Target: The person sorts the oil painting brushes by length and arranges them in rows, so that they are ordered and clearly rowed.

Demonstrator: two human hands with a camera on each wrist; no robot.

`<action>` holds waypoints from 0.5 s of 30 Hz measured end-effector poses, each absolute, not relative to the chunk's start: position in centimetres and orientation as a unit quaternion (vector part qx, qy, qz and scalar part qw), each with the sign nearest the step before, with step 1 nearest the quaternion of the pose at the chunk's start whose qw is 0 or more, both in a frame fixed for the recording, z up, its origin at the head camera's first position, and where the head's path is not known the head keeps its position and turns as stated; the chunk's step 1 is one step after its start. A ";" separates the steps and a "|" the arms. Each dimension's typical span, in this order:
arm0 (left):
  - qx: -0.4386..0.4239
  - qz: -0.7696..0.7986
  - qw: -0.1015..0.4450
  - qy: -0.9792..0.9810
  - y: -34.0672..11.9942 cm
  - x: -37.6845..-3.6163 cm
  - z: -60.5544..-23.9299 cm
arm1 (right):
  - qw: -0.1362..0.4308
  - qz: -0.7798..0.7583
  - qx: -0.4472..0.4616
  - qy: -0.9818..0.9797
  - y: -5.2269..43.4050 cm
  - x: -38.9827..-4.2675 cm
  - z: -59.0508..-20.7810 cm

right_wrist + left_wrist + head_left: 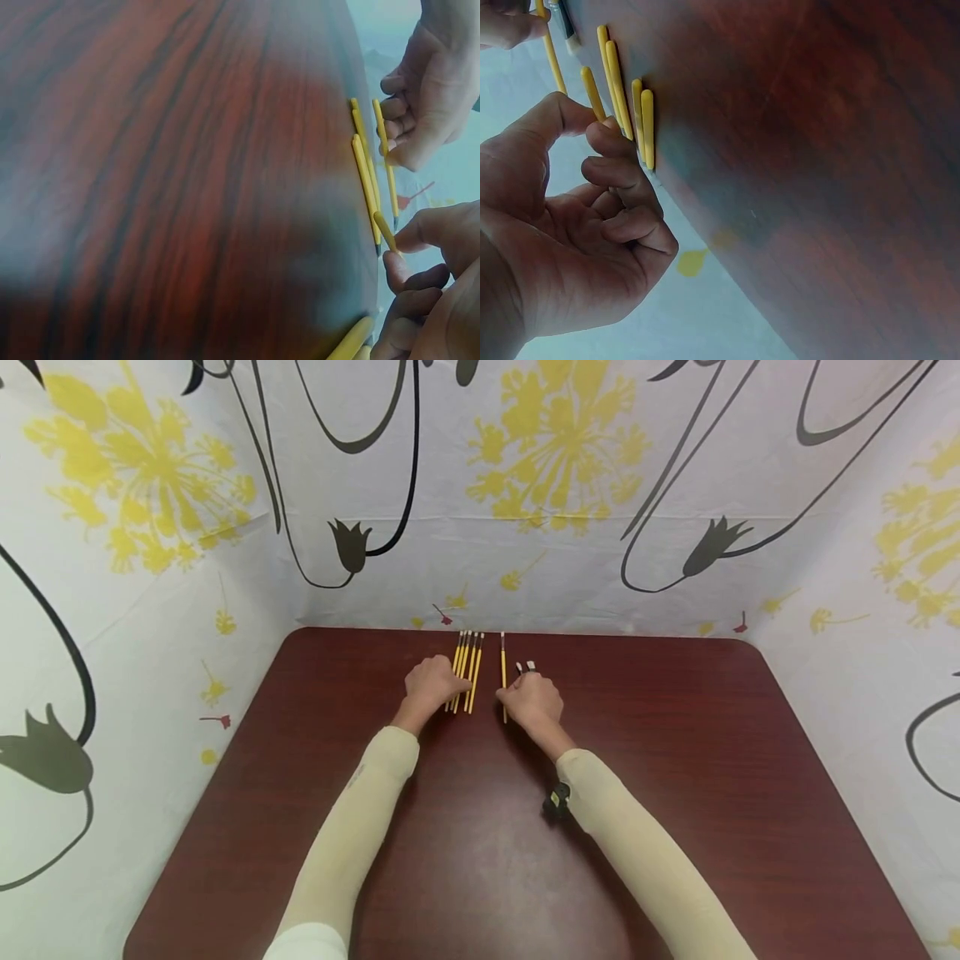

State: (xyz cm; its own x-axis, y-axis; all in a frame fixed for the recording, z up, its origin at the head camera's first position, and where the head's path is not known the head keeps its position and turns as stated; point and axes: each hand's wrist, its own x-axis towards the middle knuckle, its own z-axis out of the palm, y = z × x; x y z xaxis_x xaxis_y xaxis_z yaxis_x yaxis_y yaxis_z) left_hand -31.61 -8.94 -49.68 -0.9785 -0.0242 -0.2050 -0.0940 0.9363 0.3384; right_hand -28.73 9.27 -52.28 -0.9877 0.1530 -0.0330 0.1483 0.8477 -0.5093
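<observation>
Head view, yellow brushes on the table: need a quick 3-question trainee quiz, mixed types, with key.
1. True or false: the left hand rests on the group of brushes lying side by side on the table.
2. Multiple choice: where does the single brush lie relative to the group? A) left of it, B) right of it with a gap, C) crossed over it.
3. Fill in: the right hand touches the ____ brush.

Key:
1. True. The left wrist view shows thumb and forefinger at one brush of the group.
2. B.
3. Single. Whether the fingers pinch it or only touch it cannot be told.
</observation>
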 end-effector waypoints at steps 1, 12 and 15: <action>-0.029 0.177 0.100 0.979 -8.9 -31.7 -49.6 | 0.001 0.265 -0.080 -0.961 9.1 -28.8 -52.2; -0.030 0.172 0.116 0.978 -8.6 -32.4 -49.5 | -0.020 0.235 -0.081 -0.968 7.3 -29.3 -52.1; -0.029 0.169 0.112 0.979 -8.6 -32.5 -49.6 | -0.026 0.232 -0.077 -0.969 7.0 -29.4 -52.1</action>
